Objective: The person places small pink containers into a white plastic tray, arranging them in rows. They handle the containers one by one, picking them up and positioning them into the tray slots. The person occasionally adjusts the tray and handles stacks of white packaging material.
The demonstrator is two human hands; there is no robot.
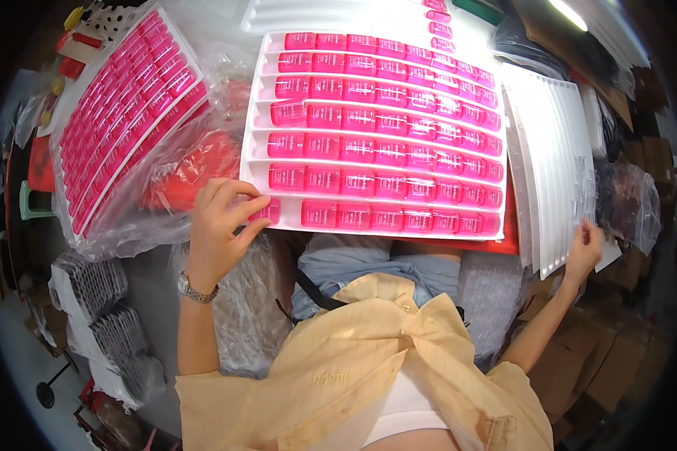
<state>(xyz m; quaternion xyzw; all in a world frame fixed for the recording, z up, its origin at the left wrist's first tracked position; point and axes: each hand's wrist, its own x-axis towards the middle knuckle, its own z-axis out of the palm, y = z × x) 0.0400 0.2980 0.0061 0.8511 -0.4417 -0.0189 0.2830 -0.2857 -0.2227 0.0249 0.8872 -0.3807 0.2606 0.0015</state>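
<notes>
The left hand (220, 225) is curled, fingers bent together over a small pink bottle (266, 211) at the near left corner of the white ridged tray (257, 120); fingertips press it into the nearest row, and a metal watch (196, 290) sits on that wrist. The right hand (585, 252) is narrowly closed, pinching the near corner of a stack of empty white trays (553, 150) that lies just beside the filled tray's right edge.

The filled tray is thin moulded plastic with long parallel channels. Each channel holds glossy, translucent pink rectangular bottles laid end to end. Only the nearest row shows a gap, between the bottle under the left hand and the next one to its right. The tray's near edge overhangs the person's lap, above blue denim and a pale yellow shirt (368, 361).

To the left, a second filled tray (120, 113) lies tilted inside crinkled clear plastic bags (165, 195). Near the left edge of the view sit grey bundles wrapped in film (98, 286). Cardboard boxes (609, 361) crowd the lower right, leaving little open room beside the right forearm.
</notes>
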